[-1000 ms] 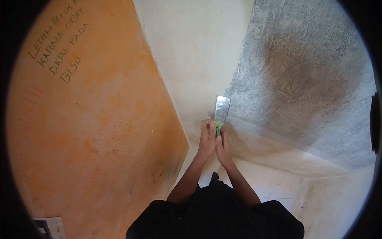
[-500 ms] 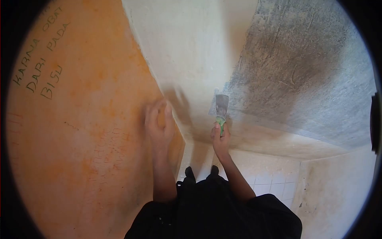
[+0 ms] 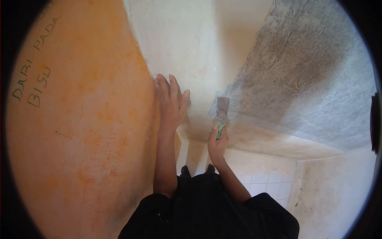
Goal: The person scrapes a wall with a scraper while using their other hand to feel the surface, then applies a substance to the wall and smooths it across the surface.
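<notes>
My right hand (image 3: 217, 144) is wrapped round the green handle of a putty knife (image 3: 223, 106). Its broad metal blade points up, at the lower left edge of a rough grey patch (image 3: 290, 59) on the white wall (image 3: 179, 36). To the left, my left hand (image 3: 171, 103) has its fingers spread, and nothing is in it. Those fingertips overlap the white wall close to the corner where it meets the orange wall (image 3: 87, 87).
Green handwriting (image 3: 38, 85) and fainter red writing (image 3: 103, 159) mark the orange wall. Below are white floor tiles (image 3: 266, 189) and my dark shoes (image 3: 186, 171). Another pale, stained wall (image 3: 318, 187) stands at the lower right.
My left hand has moved up and right from in front of the orange wall to the white wall, its curled fingers now spread. The putty knife stays by the patch edge, tilted slightly more.
</notes>
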`<move>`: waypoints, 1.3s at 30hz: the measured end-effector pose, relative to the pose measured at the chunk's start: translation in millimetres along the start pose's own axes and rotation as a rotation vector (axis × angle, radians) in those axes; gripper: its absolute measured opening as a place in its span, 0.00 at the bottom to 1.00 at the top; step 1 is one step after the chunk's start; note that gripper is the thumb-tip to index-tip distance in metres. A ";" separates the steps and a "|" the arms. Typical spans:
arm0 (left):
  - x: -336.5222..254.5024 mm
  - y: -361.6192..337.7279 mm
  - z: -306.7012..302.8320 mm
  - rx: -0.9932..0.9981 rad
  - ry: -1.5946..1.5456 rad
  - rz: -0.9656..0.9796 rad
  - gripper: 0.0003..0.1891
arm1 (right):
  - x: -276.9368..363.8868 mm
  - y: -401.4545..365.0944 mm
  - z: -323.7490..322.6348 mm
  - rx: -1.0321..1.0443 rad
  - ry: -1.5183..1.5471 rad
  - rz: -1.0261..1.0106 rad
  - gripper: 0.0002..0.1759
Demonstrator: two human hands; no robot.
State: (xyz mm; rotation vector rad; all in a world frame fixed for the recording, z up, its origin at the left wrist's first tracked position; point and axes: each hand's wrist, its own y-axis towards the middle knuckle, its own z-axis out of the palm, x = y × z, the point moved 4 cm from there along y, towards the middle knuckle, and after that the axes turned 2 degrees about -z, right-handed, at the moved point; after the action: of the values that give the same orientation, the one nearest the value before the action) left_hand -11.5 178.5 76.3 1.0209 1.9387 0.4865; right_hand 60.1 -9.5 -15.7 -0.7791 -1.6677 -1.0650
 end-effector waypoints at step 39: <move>-68.4 130.6 -57.3 -0.665 0.244 0.843 0.26 | 5.1 -1.8 34.3 0.044 0.531 0.179 0.13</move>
State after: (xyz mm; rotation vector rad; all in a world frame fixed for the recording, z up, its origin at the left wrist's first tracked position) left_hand 21.5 203.0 229.0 1.3109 1.2751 1.6570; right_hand 43.7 21.1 -16.4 -0.5430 -1.1452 -0.9975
